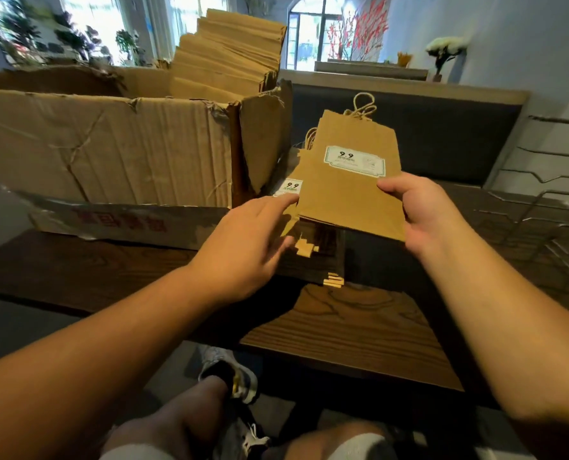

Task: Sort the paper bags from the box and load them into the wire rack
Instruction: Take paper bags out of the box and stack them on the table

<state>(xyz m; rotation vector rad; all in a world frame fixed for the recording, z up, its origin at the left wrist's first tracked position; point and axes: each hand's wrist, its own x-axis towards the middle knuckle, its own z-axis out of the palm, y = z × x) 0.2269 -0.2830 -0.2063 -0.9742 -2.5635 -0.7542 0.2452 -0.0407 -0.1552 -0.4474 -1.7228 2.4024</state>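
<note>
My right hand (422,212) grips the right edge of a flat brown paper bag (349,194) with a white "9.9" label and twine handles, held tilted above the table. Under it lie more bags of the same kind (291,189), one label showing at the left. My left hand (246,240) reaches in with straight fingers that touch the left edge of this lower bundle. A torn cardboard box (110,154) stands at the left, packed with upright brown bags (230,58). The wire rack (542,214) sits at the right edge of the table.
The dark wooden table (349,330) runs under everything, its near edge close to my knees. A dark padded bench back (442,137) stands behind the bags. My legs and a shoe (230,373) show below the table edge. Plants and windows fill the far room.
</note>
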